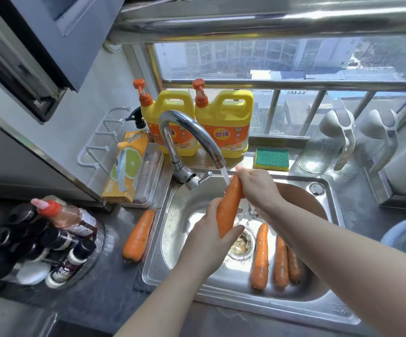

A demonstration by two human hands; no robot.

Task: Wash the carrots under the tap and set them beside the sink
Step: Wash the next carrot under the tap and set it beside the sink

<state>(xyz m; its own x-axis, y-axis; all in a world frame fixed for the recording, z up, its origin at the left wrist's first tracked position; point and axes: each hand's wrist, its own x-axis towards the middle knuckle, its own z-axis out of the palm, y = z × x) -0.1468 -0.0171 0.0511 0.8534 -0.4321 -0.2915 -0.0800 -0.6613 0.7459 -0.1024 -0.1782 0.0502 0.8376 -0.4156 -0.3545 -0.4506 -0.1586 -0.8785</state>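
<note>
while the curved chrome tap (187,127) runs, the left hand (208,239) grips the thick end of a long orange carrot (228,210) over the steel sink (152,261), the right hand (258,188) its tip. three more carrots (260,259) lie inside along the right edge, another carrot (139,235) outside the left edge.

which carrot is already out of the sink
The carrot on the counter left of the sink; the held carrot is under the tap, three carrots lie inside.
</note>
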